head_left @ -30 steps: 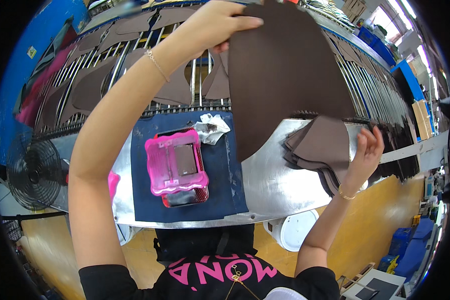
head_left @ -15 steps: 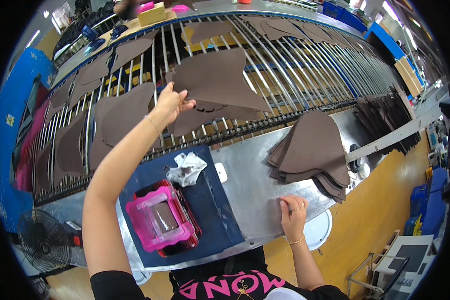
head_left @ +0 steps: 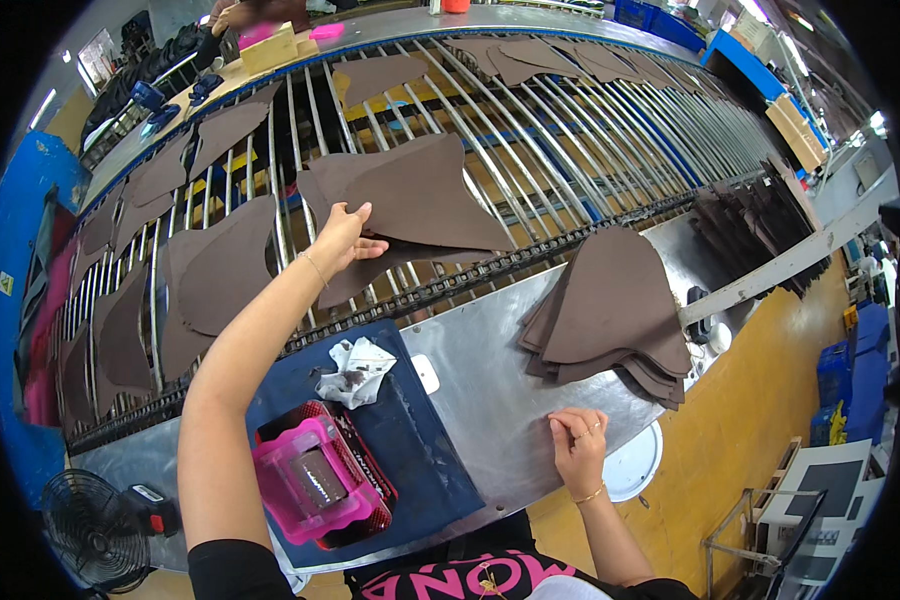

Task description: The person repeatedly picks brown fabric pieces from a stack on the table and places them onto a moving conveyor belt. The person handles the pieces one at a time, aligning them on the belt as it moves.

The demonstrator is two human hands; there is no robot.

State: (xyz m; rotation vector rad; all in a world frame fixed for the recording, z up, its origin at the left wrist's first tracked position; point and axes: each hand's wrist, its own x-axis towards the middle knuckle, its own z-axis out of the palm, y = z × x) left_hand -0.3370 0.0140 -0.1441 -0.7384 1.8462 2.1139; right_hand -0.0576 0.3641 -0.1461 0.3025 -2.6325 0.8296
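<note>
Your left hand (head_left: 345, 235) lies on a leather piece (head_left: 410, 195) on the rod conveyor (head_left: 530, 140) behind the bench (head_left: 490, 400). Your right hand (head_left: 578, 450) rests on the bench, before the leather stack (head_left: 610, 310); the tray (head_left: 315, 480) sits left, a rag (head_left: 355, 372) behind it.

We saw a brown leather piece (head_left: 420, 195), flat and curved-edged, lying across the metal roller rods (head_left: 570, 120); a fanned stack of matching pieces (head_left: 610, 310) sat on the steel surface (head_left: 490, 400).

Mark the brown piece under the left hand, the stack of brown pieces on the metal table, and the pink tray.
brown piece (head_left: 425, 195), head view, middle of its flat face.
stack of brown pieces (head_left: 615, 300), head view, centre of the top piece.
pink tray (head_left: 288, 492), head view, left rim.
</note>
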